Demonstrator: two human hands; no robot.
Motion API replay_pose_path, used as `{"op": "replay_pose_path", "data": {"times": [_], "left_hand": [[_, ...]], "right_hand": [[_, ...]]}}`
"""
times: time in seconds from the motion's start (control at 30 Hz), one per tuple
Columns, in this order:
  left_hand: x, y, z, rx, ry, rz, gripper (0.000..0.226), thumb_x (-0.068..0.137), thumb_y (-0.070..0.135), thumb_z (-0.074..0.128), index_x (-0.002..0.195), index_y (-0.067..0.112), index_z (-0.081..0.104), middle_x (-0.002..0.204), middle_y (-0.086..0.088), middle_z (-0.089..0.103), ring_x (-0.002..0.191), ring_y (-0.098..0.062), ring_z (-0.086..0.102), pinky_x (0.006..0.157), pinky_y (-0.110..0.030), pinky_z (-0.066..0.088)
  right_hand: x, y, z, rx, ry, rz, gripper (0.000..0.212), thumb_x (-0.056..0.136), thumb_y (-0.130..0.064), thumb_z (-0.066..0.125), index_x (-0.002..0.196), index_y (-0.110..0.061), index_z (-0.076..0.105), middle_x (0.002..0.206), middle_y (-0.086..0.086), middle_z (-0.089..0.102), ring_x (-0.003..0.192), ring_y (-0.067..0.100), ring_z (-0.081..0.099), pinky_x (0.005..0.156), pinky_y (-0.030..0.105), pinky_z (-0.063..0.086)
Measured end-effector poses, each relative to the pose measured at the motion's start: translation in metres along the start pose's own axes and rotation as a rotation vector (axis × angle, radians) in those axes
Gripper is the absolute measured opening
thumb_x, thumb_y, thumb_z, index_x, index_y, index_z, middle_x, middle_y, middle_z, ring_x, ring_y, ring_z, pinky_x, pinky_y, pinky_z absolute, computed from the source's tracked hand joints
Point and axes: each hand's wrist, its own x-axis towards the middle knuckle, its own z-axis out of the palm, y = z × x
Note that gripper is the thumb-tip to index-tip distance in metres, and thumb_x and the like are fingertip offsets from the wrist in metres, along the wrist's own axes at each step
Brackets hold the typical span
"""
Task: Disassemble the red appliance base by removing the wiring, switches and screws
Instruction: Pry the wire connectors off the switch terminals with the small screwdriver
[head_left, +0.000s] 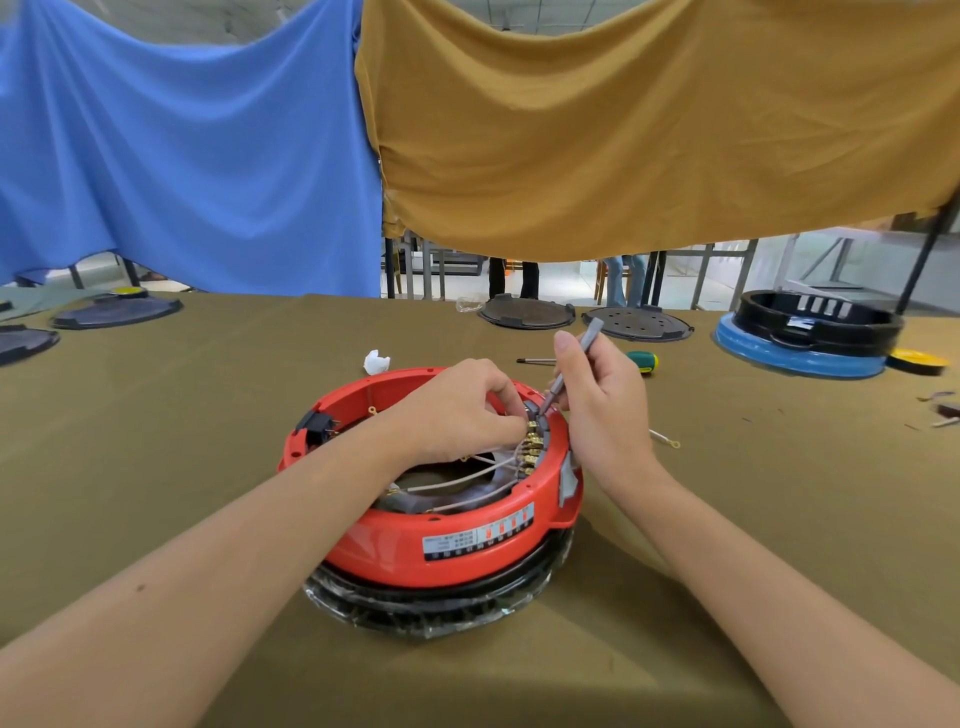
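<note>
Head view: red appliance base (431, 540) is set at table centre, worked by both hands.

The switch block (532, 441), at 2 o'clock inside the rim, is pinched by the curled left hand (462, 410); a grey tool (571, 364) is clamped in the right hand (602, 405), tip down. The label (478, 535) print is too blurred to be read.

Two bare forearms are seen, entering from the lower corners of the view. No sleeve, glove, watch, ring or bracelet is worn on either; the arms are uncovered from the frame edge to the fingertips. A small dark mole is seen on the left forearm, well back from the wrist. The left hand (462, 405) is shown from the back, with knuckles and short, unpainted nails visible. The right hand (597, 395) is seen from its thumb side; its thumbnail is short and plain as well.
</note>
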Motion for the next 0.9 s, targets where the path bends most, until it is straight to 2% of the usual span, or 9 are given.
{"op": "replay_pose_path", "data": {"times": [0.1,0.2,0.3,0.37,0.53,0.67,0.8,0.9], "left_hand": [[0.0,0.001,0.0,-0.001,0.006,-0.001,0.007,0.082,0.022,0.067,0.075,0.023,0.069,0.093,0.012,0.064,0.071,-0.002,0.064,0.07,-0.028,0.056],[-0.001,0.002,0.0,-0.002,0.004,0.003,0.012,0.082,0.022,0.067,0.071,0.024,0.069,0.088,0.012,0.066,0.07,0.001,0.064,0.069,-0.024,0.055],[-0.001,0.002,-0.001,-0.009,0.004,-0.003,0.012,0.082,0.022,0.068,0.071,0.025,0.069,0.089,0.012,0.066,0.069,0.0,0.064,0.072,-0.028,0.057],[-0.001,0.002,-0.001,-0.009,0.004,-0.004,0.011,0.082,0.023,0.068,0.072,0.024,0.069,0.09,0.013,0.064,0.07,0.0,0.064,0.073,-0.03,0.058],[-0.001,0.002,-0.001,0.022,0.007,0.001,0.01,0.083,0.025,0.068,0.073,0.025,0.068,0.096,0.016,0.058,0.073,0.001,0.062,0.071,-0.026,0.053],[-0.002,0.003,-0.002,0.031,0.006,0.012,0.011,0.083,0.024,0.069,0.072,0.024,0.069,0.095,0.016,0.058,0.072,0.001,0.062,0.07,-0.023,0.051],[-0.002,0.002,-0.002,0.026,0.011,0.017,0.01,0.083,0.022,0.068,0.072,0.022,0.07,0.092,0.015,0.062,0.071,0.004,0.061,0.068,-0.022,0.051],[-0.002,0.003,-0.001,0.028,0.013,0.02,0.011,0.082,0.022,0.068,0.071,0.022,0.07,0.091,0.016,0.062,0.072,0.007,0.06,0.069,-0.023,0.052]], "right_hand": [[0.002,0.004,0.0,0.086,0.014,0.112,0.043,0.104,-0.032,0.049,0.077,0.001,0.05,0.06,0.005,0.048,0.054,0.013,0.047,0.05,0.022,0.043],[0.006,0.009,-0.003,0.12,-0.004,0.224,0.04,0.103,-0.033,0.048,0.072,-0.008,0.052,0.05,-0.008,0.046,0.046,0.002,0.046,0.048,0.014,0.042],[0.007,0.01,-0.004,0.121,-0.024,0.283,0.04,0.103,-0.034,0.048,0.07,-0.011,0.052,0.049,-0.009,0.046,0.046,0.002,0.048,0.049,0.014,0.043],[0.006,0.007,-0.003,0.118,-0.01,0.251,0.04,0.103,-0.034,0.047,0.073,-0.009,0.052,0.051,-0.007,0.046,0.047,0.003,0.047,0.048,0.015,0.043],[-0.001,-0.001,0.0,-0.011,0.013,-0.02,0.04,0.104,-0.031,0.049,0.071,-0.01,0.047,0.063,0.005,0.046,0.057,0.011,0.043,0.053,0.029,0.036],[-0.004,-0.004,0.0,-0.043,0.014,-0.072,0.041,0.103,-0.029,0.051,0.074,0.0,0.049,0.067,0.021,0.05,0.058,0.014,0.043,0.056,0.039,0.037],[-0.004,-0.003,-0.001,-0.041,0.002,-0.069,0.041,0.103,-0.03,0.051,0.074,-0.002,0.049,0.065,0.018,0.048,0.058,0.016,0.044,0.055,0.038,0.037],[-0.001,0.001,-0.001,0.0,-0.001,-0.013,0.039,0.104,-0.03,0.049,0.072,-0.007,0.049,0.064,0.008,0.047,0.058,0.014,0.046,0.053,0.029,0.038]]}}
